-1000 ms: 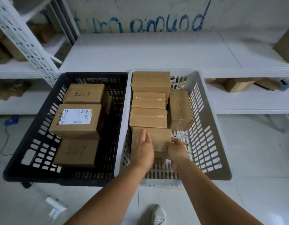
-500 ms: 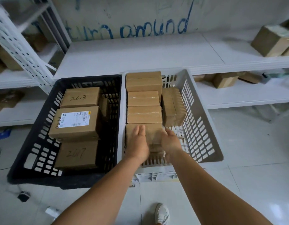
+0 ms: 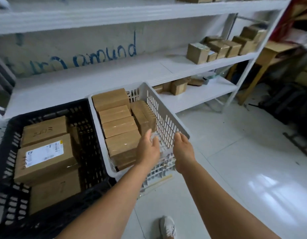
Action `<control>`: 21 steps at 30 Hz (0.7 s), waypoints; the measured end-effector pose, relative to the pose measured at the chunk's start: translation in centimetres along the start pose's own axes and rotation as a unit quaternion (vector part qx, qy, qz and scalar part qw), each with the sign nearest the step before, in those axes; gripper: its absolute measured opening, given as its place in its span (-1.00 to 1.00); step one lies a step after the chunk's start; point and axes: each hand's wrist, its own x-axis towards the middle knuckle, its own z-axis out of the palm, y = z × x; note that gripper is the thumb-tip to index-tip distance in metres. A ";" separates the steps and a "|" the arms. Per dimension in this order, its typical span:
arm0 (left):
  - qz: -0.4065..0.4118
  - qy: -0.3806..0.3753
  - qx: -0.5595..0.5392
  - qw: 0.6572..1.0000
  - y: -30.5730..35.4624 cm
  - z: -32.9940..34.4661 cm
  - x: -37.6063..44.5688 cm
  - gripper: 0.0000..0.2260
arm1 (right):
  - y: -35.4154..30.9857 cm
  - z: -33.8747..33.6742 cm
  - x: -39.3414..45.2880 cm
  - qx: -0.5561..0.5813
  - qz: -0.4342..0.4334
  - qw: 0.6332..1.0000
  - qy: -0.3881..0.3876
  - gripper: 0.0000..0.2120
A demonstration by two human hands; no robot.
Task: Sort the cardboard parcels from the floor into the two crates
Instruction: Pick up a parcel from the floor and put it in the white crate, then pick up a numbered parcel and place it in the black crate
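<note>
Matt brown cardboard parcels [image 3: 122, 144] fill slotted plastic crates [image 3: 164, 118]. The white floor [image 3: 252, 169] is glossy, probably tile.

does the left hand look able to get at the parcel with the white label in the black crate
Probably yes. The left hand hovers open over the grey crate, and the labelled parcel lies on top in the black crate just beside it, uncovered, with nothing between them but the crate rims.

Standing against a pale wall [image 3: 97, 40] with blue scrawl [image 3: 90, 57], white shelving [image 3: 166, 69] carrying small brown boxes [image 3: 218, 47] at right. Gleaming underfoot, white tiled floor [image 3: 252, 169], catching soft light. Crowding the right corner, a wooden table [image 3: 270, 54] and dark, blurred clutter [image 3: 290, 104].
</note>
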 end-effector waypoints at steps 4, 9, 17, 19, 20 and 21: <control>0.041 -0.076 -0.020 0.996 1.7 3.0 -2.7 -0.60 | 1.6 -4.0 -1.9 0.063 0.031 0.995 0.069 -0.69; 0.054 -0.162 -0.042 0.984 3.6 7.6 -6.3 -0.60 | 3.6 -9.7 -4.3 0.097 0.067 0.983 0.137 -0.71; 0.081 -0.274 -0.006 0.958 6.1 15.4 -12.0 -0.60 | 7.3 -18.5 -6.7 0.147 0.123 0.953 0.236 -0.74; 0.084 -0.299 0.003 0.950 6.9 17.6 -13.6 -0.60 | 8.5 -21.0 -7.1 0.161 0.133 0.944 0.254 -0.67; 0.085 -0.310 0.006 0.947 7.3 18.8 -14.4 -0.60 | 9.1 -22.3 -7.3 0.169 0.139 0.940 0.262 -0.64; 0.085 -0.320 0.008 0.943 7.7 20.0 -15.3 -0.60 | 9.8 -23.6 -7.5 0.176 0.147 0.935 0.269 -0.61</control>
